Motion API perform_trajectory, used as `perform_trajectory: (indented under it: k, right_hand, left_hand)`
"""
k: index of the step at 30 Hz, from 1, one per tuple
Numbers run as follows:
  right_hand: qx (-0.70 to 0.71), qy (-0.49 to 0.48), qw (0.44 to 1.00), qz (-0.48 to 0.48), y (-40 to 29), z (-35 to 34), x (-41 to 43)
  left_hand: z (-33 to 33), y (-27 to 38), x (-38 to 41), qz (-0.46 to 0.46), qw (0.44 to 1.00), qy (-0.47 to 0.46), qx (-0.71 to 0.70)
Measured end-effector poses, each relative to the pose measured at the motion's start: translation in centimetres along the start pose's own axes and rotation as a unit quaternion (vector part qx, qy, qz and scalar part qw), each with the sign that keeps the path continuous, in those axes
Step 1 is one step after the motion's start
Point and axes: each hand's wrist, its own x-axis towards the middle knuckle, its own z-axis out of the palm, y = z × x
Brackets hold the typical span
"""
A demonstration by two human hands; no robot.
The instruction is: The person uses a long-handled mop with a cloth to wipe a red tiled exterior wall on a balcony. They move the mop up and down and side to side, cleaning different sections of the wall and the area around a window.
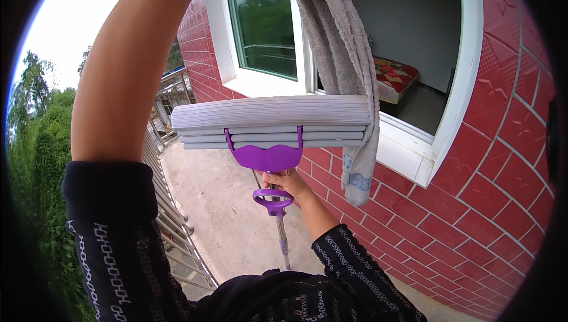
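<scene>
My right hand is wrapped around the metal pole of a sponge mop, just under its purple plastic bracket. The mop stands head-up, its ribbed pale sponge head lying across the view above grey rollers. Below my hand, a purple pull handle sits on the pole. My left arm reaches up past the top edge, and my left hand is out of view. A long grey cloth hangs down from the top, passing behind the mop head's right end; its upper end is hidden.
A white-framed window stands open in the red tiled wall, with a bed inside. Metal railing edges the concrete floor on the left. Green trees grow beyond it.
</scene>
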Motion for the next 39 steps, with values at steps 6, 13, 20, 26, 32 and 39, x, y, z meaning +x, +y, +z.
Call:
perform_trajectory:
  k: [6,13,20,26,32,39]
  right_hand:
    - [0.019,0.023,1.0,0.006,-0.8,-1.4,-1.0]
    - [0.017,0.021,1.0,0.016,-2.5,-1.5,-3.5]
    - [-0.008,0.018,1.0,-0.002,-2.2,-2.6,-3.6]
    - [-0.046,0.099,0.994,-0.006,-1.8,-3.6,-3.2]
    - [-0.04,0.077,0.996,-0.006,-1.0,-3.9,-2.9]
    - [-0.039,0.039,0.998,-0.018,-1.6,-4.1,-4.3]
  left_hand:
    - [-17.9,5.5,-2.3,-0.021,0.993,-0.117,-0.016]
    - [-24.2,1.6,-17.9,-0.241,0.938,0.248,0.025]
    - [-25.0,4.6,-24.1,-0.216,0.948,0.188,0.138]
    - [-24.9,6.3,-24.2,-0.203,0.965,0.131,0.106]
    - [-31.9,-0.8,-31.4,-0.492,0.778,0.13,0.369]
    - [-27.7,-4.2,-32.8,-0.309,0.896,0.06,0.313]
